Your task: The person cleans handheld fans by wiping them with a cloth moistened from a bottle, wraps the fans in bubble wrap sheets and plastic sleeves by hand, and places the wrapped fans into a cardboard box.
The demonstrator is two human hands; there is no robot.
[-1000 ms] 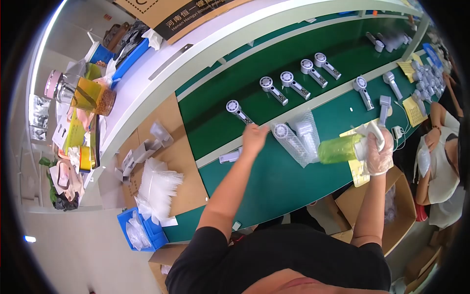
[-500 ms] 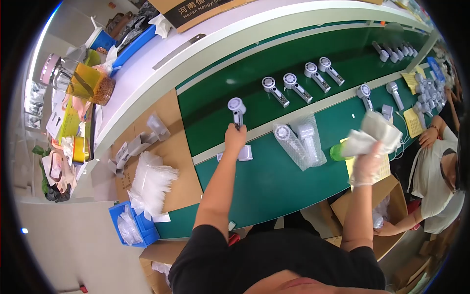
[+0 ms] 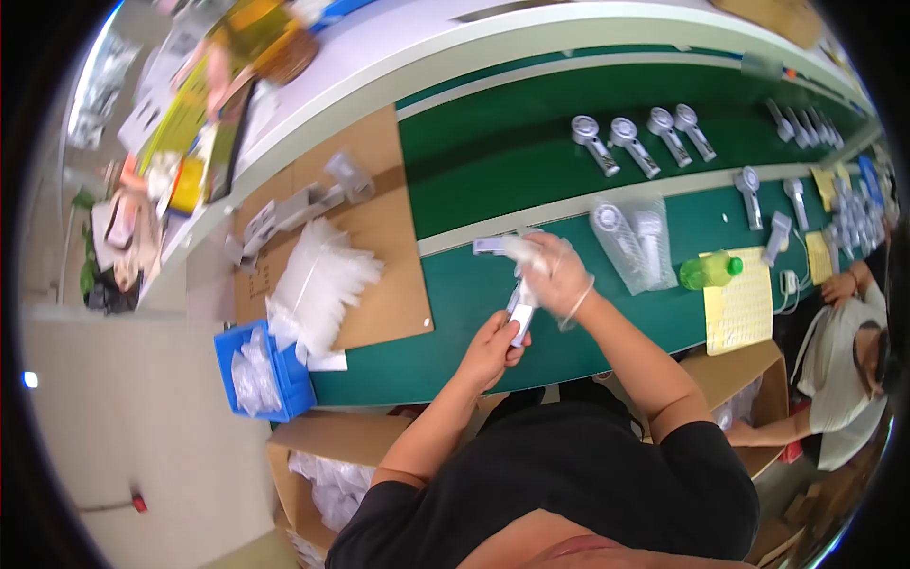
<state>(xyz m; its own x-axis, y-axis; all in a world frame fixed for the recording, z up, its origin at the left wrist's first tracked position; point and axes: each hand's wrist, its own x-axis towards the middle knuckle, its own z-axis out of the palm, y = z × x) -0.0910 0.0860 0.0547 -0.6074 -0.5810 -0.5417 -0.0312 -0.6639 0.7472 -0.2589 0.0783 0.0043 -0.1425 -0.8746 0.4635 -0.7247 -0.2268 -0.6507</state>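
Observation:
My left hand (image 3: 493, 349) is closed around the handle of a white and grey handheld fan (image 3: 520, 325), held above the green bench near its front edge. My right hand (image 3: 561, 275), in a thin clear glove, grips a white cloth (image 3: 520, 249) against the fan's upper part. Cloth and fingers hide the fan's head. Just behind them, a pale grey piece (image 3: 488, 246) lies on the bench, partly covered. To the right, two fans in bubble wrap (image 3: 633, 242) lie on the bench, with a green bottle (image 3: 706, 271) beyond them.
Several fans (image 3: 637, 147) stand along the back green panel. A cardboard sheet (image 3: 398, 294) at left carries a stack of white bags (image 3: 322, 284). A blue bin (image 3: 294, 389) hangs at the left front corner. At right, a co-worker's arm (image 3: 782, 429) reaches into a cardboard box (image 3: 758, 375).
My left hand has brought the fan down and closer to me. My right hand has carried the cloth leftward from near the bottle onto the fan. The view has shifted left.

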